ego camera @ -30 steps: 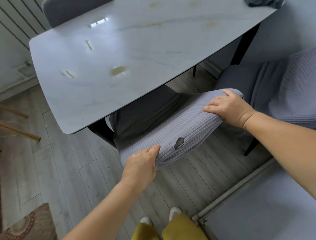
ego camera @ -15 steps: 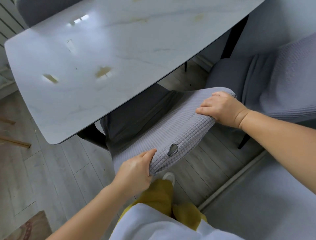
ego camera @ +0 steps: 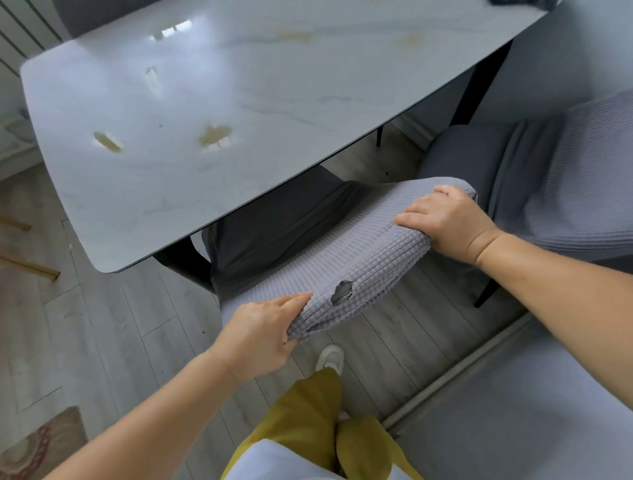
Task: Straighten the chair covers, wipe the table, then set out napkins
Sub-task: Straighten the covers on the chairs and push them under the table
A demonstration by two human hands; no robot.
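Observation:
A light grey waffle-knit chair cover (ego camera: 346, 253) is stretched over the backrest top of a dark grey chair (ego camera: 281, 226) tucked under the table. The cover has a small torn hole (ego camera: 342, 291) near its lower edge. My left hand (ego camera: 263, 332) grips the cover's lower left corner. My right hand (ego camera: 448, 222) grips the cover at the backrest's right end. The pale marble-look table (ego camera: 260, 85) carries two brownish spill stains (ego camera: 215, 135).
A second chair (ego camera: 534, 181) with a rumpled grey cover stands at the right, next to a black table leg (ego camera: 469, 99). A dark cloth (ego camera: 513, 2) lies at the table's far right corner. My yellow trouser legs and white shoe (ego camera: 330, 358) stand on the grey plank floor. A rug corner (ego camera: 41, 445) is lower left.
My foot stepped forward under the chair. Both hands keep their hold on the cover; the left hand has pulled its corner slightly down and toward me.

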